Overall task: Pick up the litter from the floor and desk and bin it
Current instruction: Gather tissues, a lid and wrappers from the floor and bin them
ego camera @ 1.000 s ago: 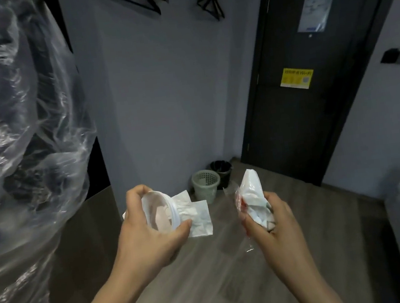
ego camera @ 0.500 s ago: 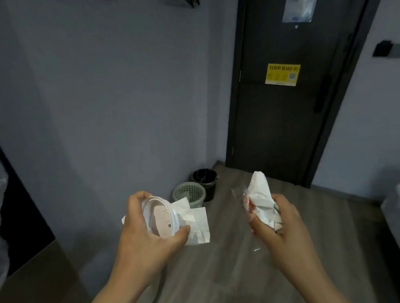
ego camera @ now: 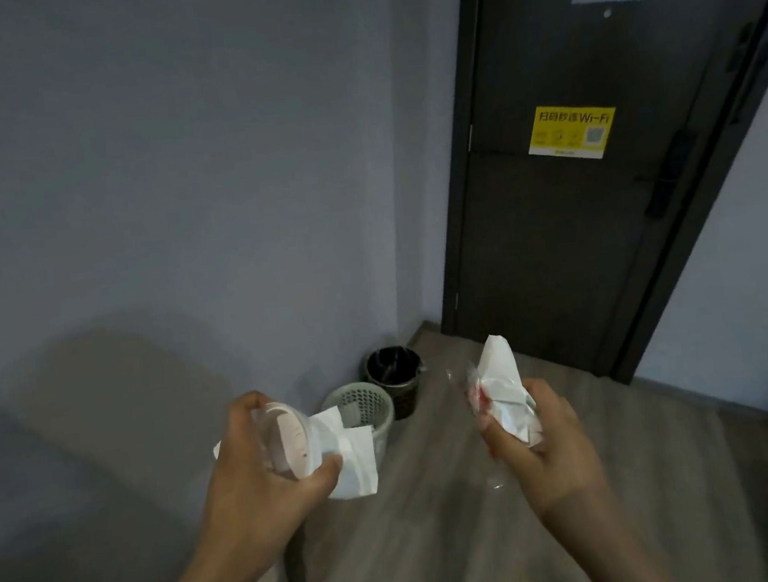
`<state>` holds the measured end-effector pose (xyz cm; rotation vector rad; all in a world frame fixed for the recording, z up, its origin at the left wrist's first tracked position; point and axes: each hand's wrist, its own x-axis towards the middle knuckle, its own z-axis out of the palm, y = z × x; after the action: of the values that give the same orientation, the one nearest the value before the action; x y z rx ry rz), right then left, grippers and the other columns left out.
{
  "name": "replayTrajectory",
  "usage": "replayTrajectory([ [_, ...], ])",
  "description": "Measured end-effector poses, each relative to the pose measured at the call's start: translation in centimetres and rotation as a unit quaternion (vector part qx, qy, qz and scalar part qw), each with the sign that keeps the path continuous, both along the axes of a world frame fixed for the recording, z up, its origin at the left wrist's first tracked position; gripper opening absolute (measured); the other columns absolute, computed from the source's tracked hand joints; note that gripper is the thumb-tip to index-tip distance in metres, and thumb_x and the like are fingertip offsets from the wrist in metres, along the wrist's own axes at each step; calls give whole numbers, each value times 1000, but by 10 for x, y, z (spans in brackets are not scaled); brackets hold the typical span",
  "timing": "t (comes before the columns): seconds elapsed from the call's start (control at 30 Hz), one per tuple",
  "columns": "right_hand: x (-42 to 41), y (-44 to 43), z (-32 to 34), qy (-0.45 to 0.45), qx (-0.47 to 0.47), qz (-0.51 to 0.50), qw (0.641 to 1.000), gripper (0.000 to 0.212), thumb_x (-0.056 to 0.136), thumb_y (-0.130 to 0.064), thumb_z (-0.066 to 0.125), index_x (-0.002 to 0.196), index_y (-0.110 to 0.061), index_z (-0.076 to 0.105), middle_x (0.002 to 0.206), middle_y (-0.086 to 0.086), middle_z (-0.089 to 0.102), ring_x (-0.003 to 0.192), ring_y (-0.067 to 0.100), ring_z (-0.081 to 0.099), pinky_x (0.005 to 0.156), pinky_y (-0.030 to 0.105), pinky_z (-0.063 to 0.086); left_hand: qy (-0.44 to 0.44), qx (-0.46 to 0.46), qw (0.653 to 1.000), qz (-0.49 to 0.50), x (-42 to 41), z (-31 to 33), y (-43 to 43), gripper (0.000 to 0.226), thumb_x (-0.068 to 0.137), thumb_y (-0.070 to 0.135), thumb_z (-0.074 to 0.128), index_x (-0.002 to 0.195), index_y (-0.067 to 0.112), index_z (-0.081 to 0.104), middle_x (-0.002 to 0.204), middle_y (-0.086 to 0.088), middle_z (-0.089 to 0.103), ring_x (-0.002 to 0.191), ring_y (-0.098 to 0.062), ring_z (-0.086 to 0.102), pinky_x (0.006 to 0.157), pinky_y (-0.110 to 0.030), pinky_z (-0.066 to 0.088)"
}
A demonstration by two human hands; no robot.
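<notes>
Both hands loaded: left hand (ego camera: 268, 469) grips a plastic lid (ego camera: 287, 440) and white tissue (ego camera: 352, 459), right hand (ego camera: 535, 436) clutches crumpled wrappers (ego camera: 500, 387). The green bin (ego camera: 362, 407) sits just beyond the left hand. Risk: the loosely pinched tissue slips free and lands on the floor (ego camera: 449, 524).

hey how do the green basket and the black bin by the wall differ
The green basket has a pale wall full of holes; the black bin looks dark and solid. The green basket stands nearer, its lower side hidden behind the white paper in the left hand; the black bin stands behind it, toward the door. Both are upright and open-topped on the floor.
</notes>
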<state>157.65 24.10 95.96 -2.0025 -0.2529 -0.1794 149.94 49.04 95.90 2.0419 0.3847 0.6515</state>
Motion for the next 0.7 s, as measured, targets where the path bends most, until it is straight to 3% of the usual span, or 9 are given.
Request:
replayTrajectory([
  [0.13, 73, 9, -20, 16, -21, -7, 1000, 32, 83, -35, 69, 110, -22, 57, 104, 2, 58, 82, 4, 55, 65, 21, 42, 31, -8, 999, 8, 72, -21, 15, 72, 54, 37, 83, 103, 51, 32, 88, 18, 58, 68, 0, 62, 50, -14, 42],
  [0.2, 111, 19, -30, 32, -26, -2, 999, 32, 83, -37, 68, 110, -23, 56, 102, 6, 60, 81, 13, 60, 64, 28, 47, 51, -9, 999, 10, 107, -35, 26, 74, 53, 42, 82, 105, 53, 30, 92, 16, 55, 66, -7, 61, 52, -13, 39],
  [0.43, 240, 81, -43, 62, -52, -9, 997, 36, 79, -59, 60, 110, -42, 52, 105, -6, 60, 84, 6, 62, 65, 25, 52, 85, -34, 995, 30, 241, -75, 93, 77, 49, 41, 84, 102, 56, 31, 86, 11, 57, 61, -7, 59, 50, -16, 41],
  [0.63, 343, 125, -48, 86, -48, 3, 995, 37, 84, -53, 61, 116, -34, 56, 106, -3, 62, 88, 11, 64, 70, 31, 56, 97, -19, 995, 8, 346, -82, 140, 81, 50, 33, 88, 101, 50, 29, 91, 17, 53, 72, -2, 56, 54, -17, 39],
  [0.7, 372, 133, -54, 97, -43, 8, 994, 36, 85, -46, 64, 117, -32, 55, 107, -2, 61, 85, 9, 64, 64, 25, 56, 101, -25, 995, 8, 374, -84, 148, 81, 49, 33, 88, 103, 51, 30, 93, 17, 53, 74, -2, 57, 52, -14, 39],
])
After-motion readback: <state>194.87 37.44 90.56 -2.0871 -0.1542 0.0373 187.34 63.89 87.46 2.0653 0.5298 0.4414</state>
